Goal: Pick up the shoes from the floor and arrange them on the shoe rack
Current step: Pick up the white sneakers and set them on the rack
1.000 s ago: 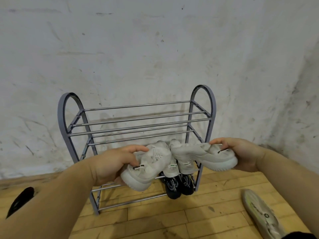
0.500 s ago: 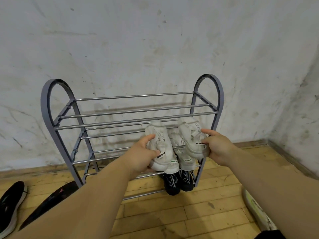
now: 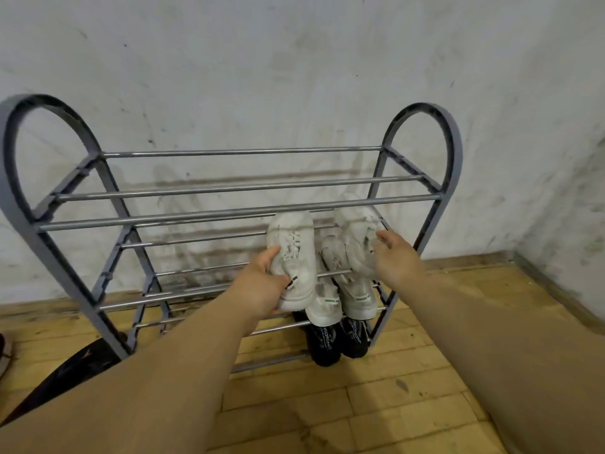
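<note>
A grey metal shoe rack (image 3: 229, 213) with arched ends stands against the wall. My left hand (image 3: 262, 286) grips a white sneaker (image 3: 293, 253) by its heel, toe pointing into the rack's second tier at the right. My right hand (image 3: 394, 260) holds the matching white sneaker (image 3: 357, 234) beside it, toe under the top bars. Below them another white pair (image 3: 340, 299) rests on a lower tier. A black pair (image 3: 337, 342) sits on the bottom tier.
A black shoe (image 3: 75, 371) lies on the wooden floor at the lower left, and part of another shoe (image 3: 4, 352) shows at the left edge. The stained wall runs behind the rack and turns a corner at the right.
Both hands have pushed the two white sneakers forward and up, from in front of the rack into its second tier. The view has come closer to the rack.
</note>
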